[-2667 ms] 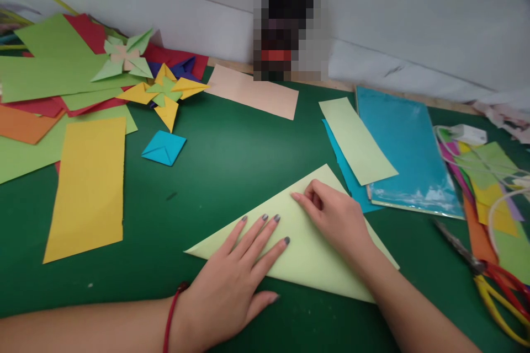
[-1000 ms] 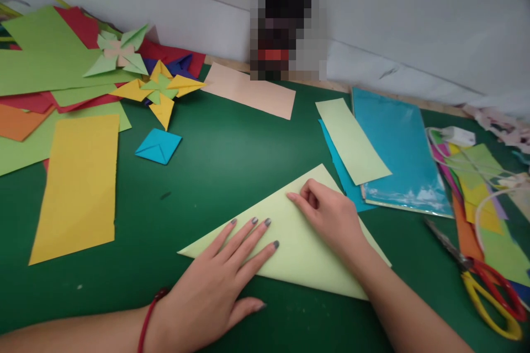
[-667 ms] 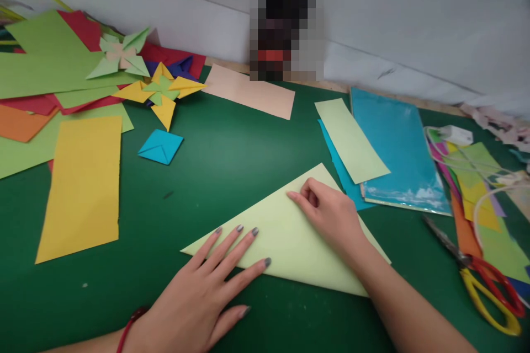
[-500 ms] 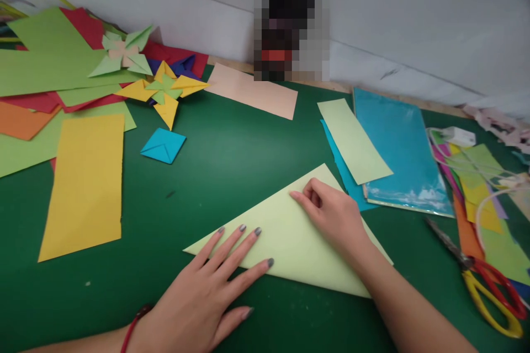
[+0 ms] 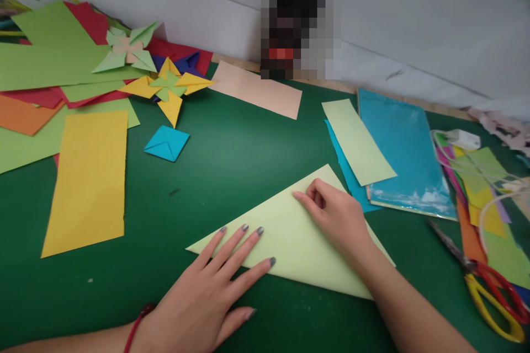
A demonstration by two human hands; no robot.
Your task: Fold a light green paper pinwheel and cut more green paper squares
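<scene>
A pale green sheet of paper [image 5: 285, 237], folded into a triangle, lies on the green tabletop with its point to the left. My left hand [image 5: 215, 281] rests flat across the left part of it, fingers spread. Over the right part, my right hand [image 5: 335, 212] is curled into a loose fist, knuckles and thumb against the paper, with nothing visible inside it. The triangle's right edge runs partly under my right forearm. Beyond my left hand sits a small folded blue paper square [image 5: 168, 143].
Paper flowers [image 5: 169, 88] and coloured sheets [image 5: 37, 63] lie at the back left, near a yellow strip [image 5: 86, 182]. To the right are a pale strip [image 5: 358, 140], a blue paper pack [image 5: 408, 157], scissors [image 5: 472, 270] and a white charger [image 5: 464, 139]. A pink strip [image 5: 259, 91] lies near the wall.
The whole view has shifted slightly, so everything appears a little further right. Both hands stay in the same places on the paper.
</scene>
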